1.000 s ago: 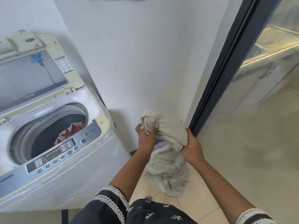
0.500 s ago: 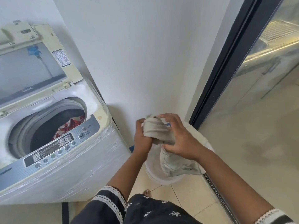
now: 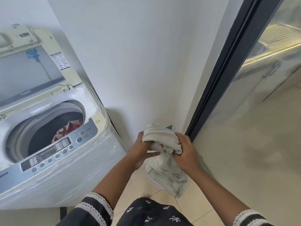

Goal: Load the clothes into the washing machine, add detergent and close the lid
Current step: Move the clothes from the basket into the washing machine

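Since a moment ago: bunching more of the pale beige cotton garment (image 3: 161,141) into a tighter wad, with the white plastic basin seen earlier beneath it now hidden behind the hanging cloth. Meaning, as a judgement: gathering the garment for the carry over to the drum, loading being under way, detergent and lid not yet dealt with.

Working left to right. Sitting at nine o'clock: white top-loading washing machine wrapped in clear film (image 3: 68,181), with its cream hinged lid with a tinted window (image 3: 29,70) standing raised at ten o'clock. Lying inside the dark round drum (image 3: 48,134): a red-and-white patterned cloth (image 3: 68,130), showing at the drum's right edge. Running along the machine's near side: grey control panel with round buttons (image 3: 53,154).

Holding at centre, slightly toward five o'clock: left hand (image 3: 141,152) with fingers curled under and round the wad's left side; right hand (image 3: 185,154) with fingers closed over the top and right side, pinching folds. Hanging below both hands: the garment's striped tail, reaching toward the floor, well apart from the drum.

Standing behind: plain white wall (image 3: 146,62). Running from one o'clock down to centre: dark metal door frame (image 3: 228,75). Showing at three o'clock: cream tiled floor (image 3: 244,160) and, through the glass, a steel sink counter (image 3: 276,44).
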The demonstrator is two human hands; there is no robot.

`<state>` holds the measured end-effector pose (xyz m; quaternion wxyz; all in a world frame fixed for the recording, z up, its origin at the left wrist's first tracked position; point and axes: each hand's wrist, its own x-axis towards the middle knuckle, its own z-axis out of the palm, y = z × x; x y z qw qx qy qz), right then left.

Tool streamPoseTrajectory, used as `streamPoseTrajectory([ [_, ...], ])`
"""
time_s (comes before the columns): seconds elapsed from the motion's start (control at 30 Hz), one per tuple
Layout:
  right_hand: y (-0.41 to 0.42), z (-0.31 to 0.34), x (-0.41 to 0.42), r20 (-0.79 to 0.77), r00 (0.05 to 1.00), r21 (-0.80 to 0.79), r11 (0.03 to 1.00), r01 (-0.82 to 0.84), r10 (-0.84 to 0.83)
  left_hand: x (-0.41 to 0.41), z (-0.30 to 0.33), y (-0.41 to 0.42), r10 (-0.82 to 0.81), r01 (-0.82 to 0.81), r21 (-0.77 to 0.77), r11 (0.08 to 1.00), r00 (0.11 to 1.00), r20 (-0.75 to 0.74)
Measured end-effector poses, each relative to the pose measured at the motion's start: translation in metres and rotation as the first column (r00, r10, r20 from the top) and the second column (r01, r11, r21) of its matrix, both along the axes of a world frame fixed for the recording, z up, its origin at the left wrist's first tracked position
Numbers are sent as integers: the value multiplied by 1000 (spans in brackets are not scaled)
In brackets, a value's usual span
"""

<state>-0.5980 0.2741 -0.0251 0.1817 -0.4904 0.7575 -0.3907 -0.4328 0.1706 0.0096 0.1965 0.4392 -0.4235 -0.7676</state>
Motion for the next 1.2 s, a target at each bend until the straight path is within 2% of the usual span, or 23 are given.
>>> streamPoseTrajectory([
  [0.03,0,-1,-5,-59,998,64,998,15,-11,4,4,-2,-47,70,-131,989,984,172],
  [0.07,-1,0,-9,-136,991,142,989,30,-10,8,8,-3,-13,119,-309,944,946,325],
  [0.1,-4,3,-9,-224,975,218,975,45,5,9,10,-2,53,184,-504,844,906,421],
  [0.13,-7,8,-7,-314,949,274,960,59,32,8,12,0,86,289,-651,702,873,480],
  [0.17,-12,15,-2,-385,921,304,950,66,60,3,12,5,79,416,-711,566,832,550],
  [0.2,-18,24,6,-439,895,302,951,67,77,-5,10,13,72,547,-699,461,762,644],
  [0.23,-23,34,15,-480,874,282,957,69,79,-14,6,23,90,654,-643,400,670,737],
  [0.27,-28,44,25,-508,859,246,966,74,64,-22,2,30,147,697,-600,392,596,789],
  [0.3,-32,54,33,-512,858,195,978,75,37,-26,-2,32,228,657,-624,424,589,775],
  [0.37,-38,74,37,-443,896,38,999,20,-1,-26,-2,22,313,322,-741,590,754,577],
  [0.4,-40,81,32,-366,930,-55,997,-57,33,-23,-1,14,309,129,-717,685,840,446],
  [0.47,-37,90,14,-148,967,-175,957,-232,207,-13,1,-3,332,-159,-568,808,918,215],
  [0.53,-28,88,-8,-108,964,-131,958,-257,244,-6,5,-12,384,-339,-399,852,923,37],
  [0.6,-17,77,-23,-88,983,-3,987,-161,160,-5,10,-19,468,-468,-213,857,882,-57],
  [0.7,-11,62,-22,257,946,38,976,-217,200,-10,15,-18,562,-571,-11,821,811,-165],
  [0.8,-19,55,-8,344,892,20,947,-320,294,-16,11,0,585,-556,182,811,776,-237],
  [0.87,-24,54,1,340,906,18,961,-275,253,-15,10,9,544,-482,268,834,800,-252],
  [0.93,-25,53,10,330,927,-18,983,-181,176,-13,12,8,466,-400,268,877,846,-261],
  [1.03,-22,47,23,326,942,-107,993,-43,76,2,18,-1,358,-330,161,930,914,-191],
  [1.1,-23,45,23,331,944,-123,991,47,-4,18,23,-11,134,-134,-2,991,988,-74],
  [1.13,-24,46,20,309,950,-113,990,85,-46,29,25,-16,4,1,-91,996,999,48],
  [1.17,-25,47,15,237,968,-98,989,107,-81,39,25,-22,-57,97,-173,980,973,226],
  [1.2,-28,49,10,115,989,-70,992,104,-96,49,26,-26,-27,150,-275,950,914,406],
])
